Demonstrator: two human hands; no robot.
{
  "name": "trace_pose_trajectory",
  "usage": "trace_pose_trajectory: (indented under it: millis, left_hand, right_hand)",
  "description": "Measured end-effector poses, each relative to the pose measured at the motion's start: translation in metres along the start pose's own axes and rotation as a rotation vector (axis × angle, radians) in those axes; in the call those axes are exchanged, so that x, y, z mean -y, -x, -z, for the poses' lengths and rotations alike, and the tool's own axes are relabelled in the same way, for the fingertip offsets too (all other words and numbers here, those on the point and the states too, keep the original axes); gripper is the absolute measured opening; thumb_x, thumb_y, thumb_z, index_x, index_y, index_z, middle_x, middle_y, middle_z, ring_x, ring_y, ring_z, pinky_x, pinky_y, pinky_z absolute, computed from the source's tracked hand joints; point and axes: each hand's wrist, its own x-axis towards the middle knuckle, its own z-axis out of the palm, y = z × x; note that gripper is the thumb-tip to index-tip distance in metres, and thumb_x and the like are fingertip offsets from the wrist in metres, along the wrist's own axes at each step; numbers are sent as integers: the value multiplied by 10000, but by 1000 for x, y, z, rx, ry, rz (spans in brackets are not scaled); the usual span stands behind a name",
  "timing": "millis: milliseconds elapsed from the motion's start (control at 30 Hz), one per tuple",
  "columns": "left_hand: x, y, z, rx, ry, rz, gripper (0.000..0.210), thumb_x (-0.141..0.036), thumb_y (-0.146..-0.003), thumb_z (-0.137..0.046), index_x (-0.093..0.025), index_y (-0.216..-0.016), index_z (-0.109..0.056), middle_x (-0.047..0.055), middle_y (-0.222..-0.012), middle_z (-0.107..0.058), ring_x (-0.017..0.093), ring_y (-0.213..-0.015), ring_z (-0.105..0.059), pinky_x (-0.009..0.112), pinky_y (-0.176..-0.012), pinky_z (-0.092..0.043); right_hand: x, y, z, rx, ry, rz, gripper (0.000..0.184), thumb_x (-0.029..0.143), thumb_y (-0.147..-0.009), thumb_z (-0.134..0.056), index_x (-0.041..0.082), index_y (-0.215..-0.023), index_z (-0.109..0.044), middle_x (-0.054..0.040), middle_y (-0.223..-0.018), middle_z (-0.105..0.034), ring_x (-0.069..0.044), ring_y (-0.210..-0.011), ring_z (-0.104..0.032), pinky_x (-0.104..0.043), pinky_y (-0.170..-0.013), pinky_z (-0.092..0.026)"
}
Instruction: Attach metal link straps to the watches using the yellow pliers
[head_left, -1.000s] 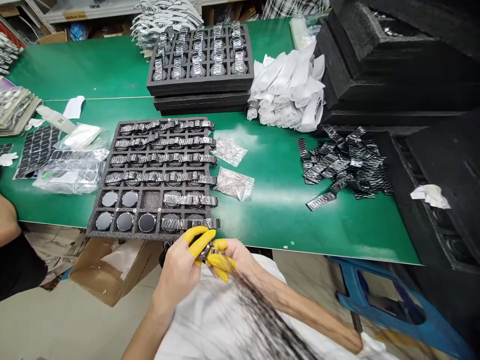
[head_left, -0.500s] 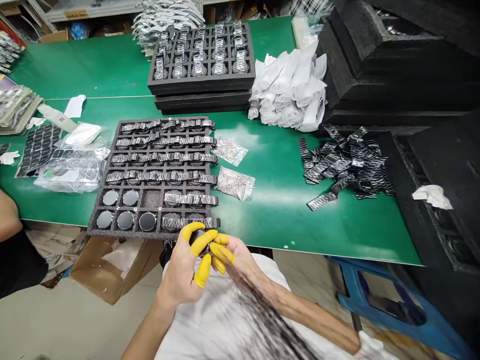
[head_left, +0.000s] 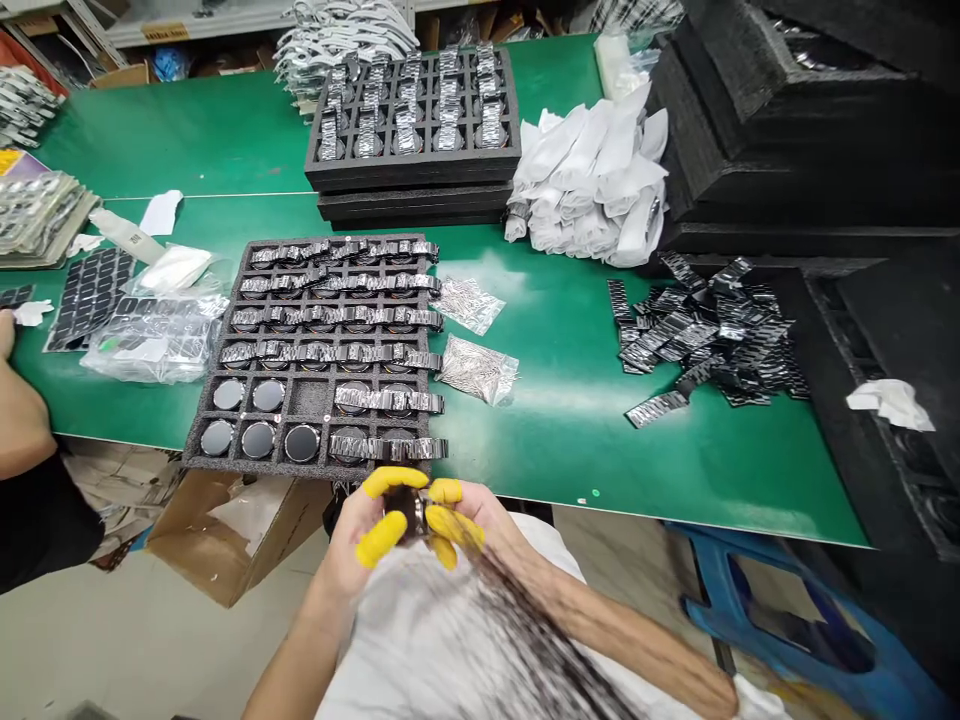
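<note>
Black foam tray (head_left: 308, 400) lies at the near edge of the surface (head_left: 555, 440). From my remote seat I see the left grip (head_left: 361, 532) clamped around a dark watch head (head_left: 409, 512) just past that edge, the right grip (head_left: 486, 512) pinching its right side, contact partly hidden by hair. I judge slick finger covers (head_left: 382, 540) could slip, dropping it floorward. Loose straps (head_left: 712, 335) crowd the right end.
</note>
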Motion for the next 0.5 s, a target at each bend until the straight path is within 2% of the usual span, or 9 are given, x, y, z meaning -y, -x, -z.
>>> trace_pose_trajectory:
  millis: [67,133,200,267,333,400,467,500]
  left_hand:
    - [-5,5,9,-55,101,11,449,-562,-945,-708,-194,-1202,-711,94,-962,-753,222,-803,-733,344,-745,-619]
    - [-10,9,23,-140,72,-22,405,-467,-939,-761,-222,-1251,-680,105,-1073,-786,221,-854,-761,342,-782,-632]
    - [-12,11,38,-223,-35,-77,386,-374,-973,-739,-259,-1327,-635,108,-1201,-780,233,-989,-774,385,-907,-635]
    - [-13,8,54,-255,-150,-110,414,-298,-996,-702,-293,-1395,-594,90,-1263,-760,218,-1083,-759,402,-1013,-611]
    - [-15,0,72,-194,-250,-72,511,-262,-993,-678,-313,-1481,-538,79,-1303,-741,195,-1067,-759,379,-1012,-619]
    - [-20,-11,90,-66,-400,16,565,-246,-972,-677,-297,-1516,-531,83,-1335,-734,199,-1058,-763,374,-995,-634]
    - [-28,-25,109,7,-640,24,469,-243,-958,-679,-251,-1424,-636,80,-1271,-767,222,-1076,-760,407,-1024,-628]
    - [-33,-32,118,-4,-775,-24,396,-222,-958,-659,-228,-1353,-688,80,-1241,-776,232,-1107,-749,428,-1058,-613]
  right_hand:
    - [8,2,5,52,273,120,474,670,-881,-750,213,-841,-632,-83,-943,-672,-219,-842,-651,-350,-749,-546]
    - [17,0,9,62,575,228,362,571,-922,-746,218,-905,-663,-134,-1203,-636,-270,-1096,-631,-405,-917,-546]
    - [24,-7,11,73,783,259,250,474,-986,-685,226,-957,-662,-132,-1230,-646,-260,-1081,-638,-401,-921,-545]
    - [28,-22,10,63,896,264,157,393,-1035,-615,240,-1033,-653,-89,-1060,-705,-223,-889,-659,-362,-809,-556]
    - [29,-45,7,31,969,313,142,308,-1044,-588,256,-1162,-647,-60,-943,-723,-218,-784,-658,-351,-748,-554]
    - [32,-72,4,34,1015,374,241,230,-1028,-590,255,-1263,-641,-80,-987,-740,-243,-842,-684,-377,-792,-569]
    - [37,-100,1,124,1109,454,246,174,-1023,-568,218,-1243,-668,-116,-1069,-738,-270,-958,-693,-409,-872,-576]
    - [41,-114,-1,188,1181,500,246,141,-1025,-543,195,-1221,-681,-131,-1109,-729,-276,-1011,-687,-418,-908,-576]
